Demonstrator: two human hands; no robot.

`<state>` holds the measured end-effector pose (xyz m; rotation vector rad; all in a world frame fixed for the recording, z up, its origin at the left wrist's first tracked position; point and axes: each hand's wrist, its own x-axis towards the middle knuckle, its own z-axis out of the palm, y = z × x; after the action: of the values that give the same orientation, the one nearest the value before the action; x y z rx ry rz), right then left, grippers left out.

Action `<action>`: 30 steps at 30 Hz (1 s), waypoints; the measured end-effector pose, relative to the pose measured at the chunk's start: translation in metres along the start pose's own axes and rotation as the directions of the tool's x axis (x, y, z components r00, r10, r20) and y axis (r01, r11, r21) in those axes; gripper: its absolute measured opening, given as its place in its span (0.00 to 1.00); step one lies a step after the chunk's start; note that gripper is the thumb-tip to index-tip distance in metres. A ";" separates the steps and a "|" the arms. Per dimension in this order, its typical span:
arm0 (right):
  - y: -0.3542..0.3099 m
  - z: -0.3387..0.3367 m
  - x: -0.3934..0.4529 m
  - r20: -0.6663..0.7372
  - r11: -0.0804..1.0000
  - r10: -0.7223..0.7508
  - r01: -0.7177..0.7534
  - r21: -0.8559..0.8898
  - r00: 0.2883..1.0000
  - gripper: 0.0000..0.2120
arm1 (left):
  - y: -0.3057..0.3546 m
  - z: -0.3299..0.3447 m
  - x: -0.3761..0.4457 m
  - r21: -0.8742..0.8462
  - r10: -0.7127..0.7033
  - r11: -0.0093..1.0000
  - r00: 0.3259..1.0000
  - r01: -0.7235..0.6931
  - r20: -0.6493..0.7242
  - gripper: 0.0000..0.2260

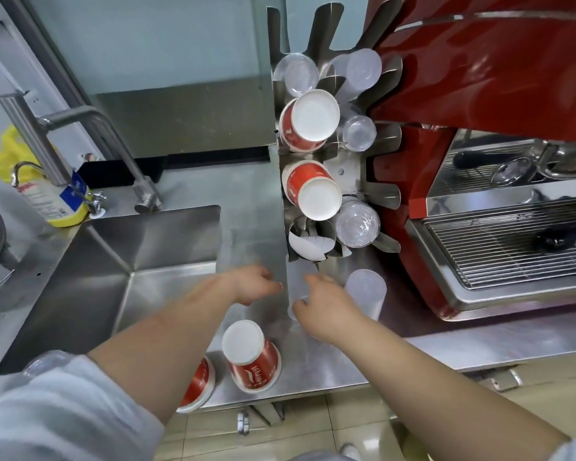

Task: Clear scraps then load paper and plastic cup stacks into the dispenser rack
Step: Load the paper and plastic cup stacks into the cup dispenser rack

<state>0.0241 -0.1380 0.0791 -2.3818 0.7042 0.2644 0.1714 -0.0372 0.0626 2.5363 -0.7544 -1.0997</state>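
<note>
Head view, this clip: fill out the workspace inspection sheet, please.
Surface: stainless steel counter, bare metal beside the sink.
Job's things: dispenser rack holds red paper cup stacks and clear plastic cup stacks; red paper cup stack and frosted plastic cup stack stand inverted on the counter.
Clutter: yellow bottle by the faucet.
Hands: left hand loosely curled, empty; right hand over a clear cup, grip unclear.
Cables: nothing seen.
Surroundings: red espresso machine, right.
</note>
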 end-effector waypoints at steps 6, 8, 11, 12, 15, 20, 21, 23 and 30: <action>-0.001 0.014 0.028 0.009 0.978 0.182 -0.182 0.100 0.983 0.21 | 0.000 0.015 0.020 -0.177 -0.053 0.982 0.995 0.068 0.090 0.13; 0.000 0.018 0.034 0.011 0.968 0.207 -0.206 0.140 0.978 0.21 | 0.000 0.016 0.022 -0.279 -0.075 0.955 0.992 0.101 0.102 0.10; -0.002 0.021 0.041 0.056 0.935 0.233 -0.240 0.262 0.971 0.23 | -0.002 0.017 0.023 -0.370 -0.096 0.919 0.987 0.139 0.133 0.14; -0.003 0.022 0.043 0.073 0.914 0.243 -0.254 0.315 0.967 0.23 | -0.002 0.017 0.023 -0.385 -0.106 0.910 0.984 0.154 0.143 0.15; -0.006 0.025 0.046 0.099 0.867 0.258 -0.276 0.415 0.961 0.21 | -0.005 0.013 0.022 -0.401 -0.125 0.898 0.979 0.180 0.159 0.16; -0.020 0.025 0.047 0.150 0.811 0.217 -0.263 0.523 0.965 0.11 | -0.017 -0.004 0.013 -0.390 -0.162 0.897 0.976 0.208 0.149 0.18; -0.024 0.024 0.047 0.153 0.808 0.212 -0.262 0.528 0.965 0.06 | -0.020 -0.007 0.010 -0.401 -0.169 0.891 0.975 0.215 0.147 0.19; -0.032 0.024 0.047 0.161 0.800 0.193 -0.250 0.546 0.968 0.02 | -0.027 -0.014 0.006 -0.434 -0.181 0.873 0.974 0.224 0.138 0.19; -0.070 0.020 0.034 0.107 0.840 0.034 -0.087 0.536 0.994 0.11 | -0.057 -0.042 -0.026 -0.588 -0.161 0.791 0.985 0.170 0.068 0.10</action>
<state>0.0906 -0.0940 0.0874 -1.7970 0.7010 0.1723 0.2070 0.0261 0.0815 2.0715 -0.1351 -1.1796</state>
